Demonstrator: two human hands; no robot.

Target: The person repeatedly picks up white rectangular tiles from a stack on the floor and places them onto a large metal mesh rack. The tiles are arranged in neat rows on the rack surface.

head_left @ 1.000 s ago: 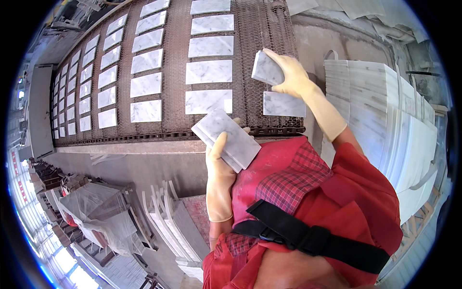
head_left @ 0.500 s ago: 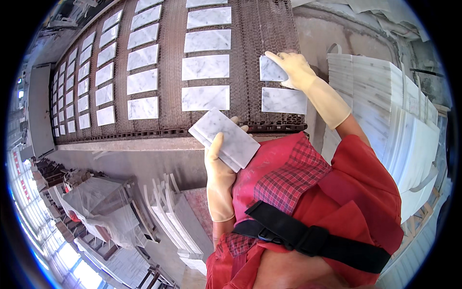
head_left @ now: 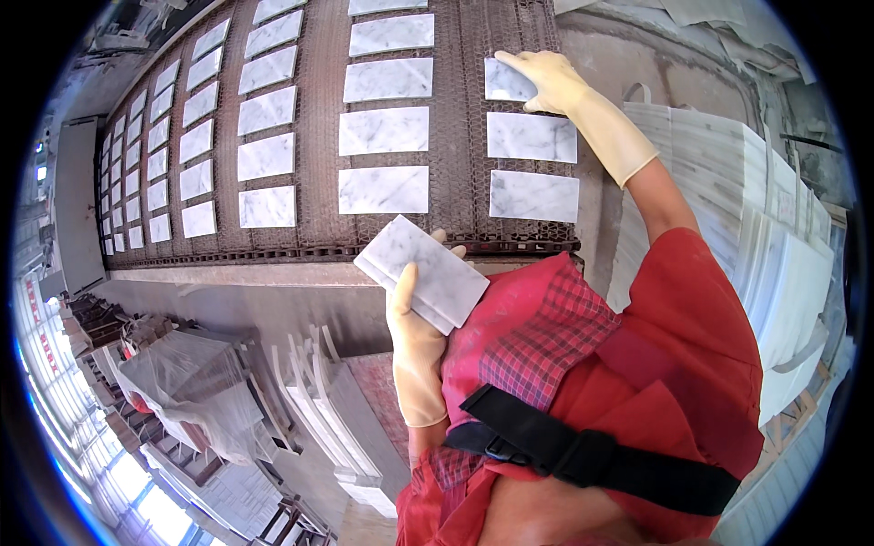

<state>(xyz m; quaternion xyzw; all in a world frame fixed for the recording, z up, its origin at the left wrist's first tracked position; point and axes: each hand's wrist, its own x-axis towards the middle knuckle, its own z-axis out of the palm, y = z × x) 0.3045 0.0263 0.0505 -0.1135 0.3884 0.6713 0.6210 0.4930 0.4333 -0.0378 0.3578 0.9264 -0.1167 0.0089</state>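
Note:
My left hand (head_left: 416, 305), in a cream rubber glove, grips a small stack of white, grey-veined marble tiles (head_left: 423, 270), tilted in front of my apron. Its thumb lies across the top tile and fingertips show past the far edge. Over the brown mesh belt (head_left: 460, 118), my gloved right hand (head_left: 549, 80) has hold of the right end of another marble tile (head_left: 506, 82), which partly disappears under the fingers. Two more tiles lie flat on the belt nearer me, a middle tile (head_left: 532, 137) and a near tile (head_left: 534, 196), apart from each other.
Columns of similar tiles (head_left: 383, 131) extend leftward along the belt. A metal edge rail (head_left: 309, 273) runs along its near side. Large white slabs (head_left: 701, 200) stand at the right. Lower left are upright pale strips (head_left: 332, 409) and a plastic-wrapped pile (head_left: 187, 387).
My right hand has moved farther from me along the column, from the second tile to a third. The second tile is now uncovered. My left hand still holds the stack.

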